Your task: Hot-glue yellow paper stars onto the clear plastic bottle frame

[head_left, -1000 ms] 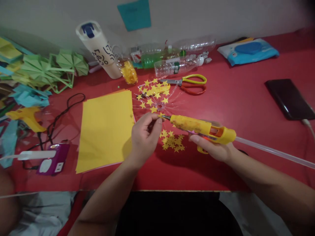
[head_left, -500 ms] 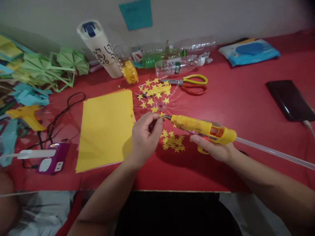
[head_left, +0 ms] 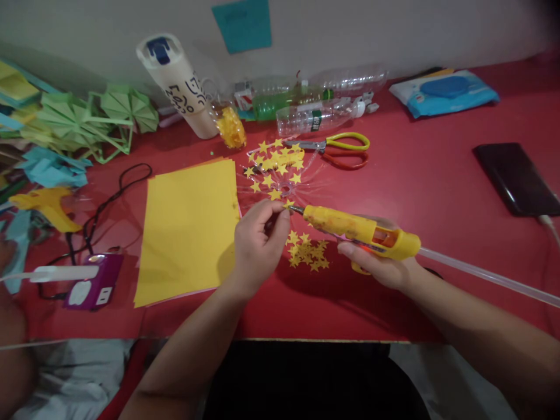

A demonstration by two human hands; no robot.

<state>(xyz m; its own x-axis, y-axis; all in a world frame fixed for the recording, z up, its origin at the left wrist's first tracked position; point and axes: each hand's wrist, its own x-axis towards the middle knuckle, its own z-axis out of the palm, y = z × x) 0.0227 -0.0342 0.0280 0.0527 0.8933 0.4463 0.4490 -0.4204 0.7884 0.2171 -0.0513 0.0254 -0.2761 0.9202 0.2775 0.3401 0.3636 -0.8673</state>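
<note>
My left hand pinches a small yellow paper star between thumb and forefinger. In my right hand is a yellow glue gun, its metal nozzle at the star and a clear glue stick sticking out of its back. Below the nozzle lies a pile of yellow stars. Beyond my left hand, a cut piece of clear plastic with thin splayed strips has more yellow stars on and around it.
Yellow paper sheets lie left of my hands. Scissors, plastic bottles, a white tumbler, wipes and a phone lie farther out. At left are a purple power strip, another glue gun and a person's arm.
My hands, the star and the glue gun stay almost in place. At the left edge, the other person's arm has moved up a little onto the table.
</note>
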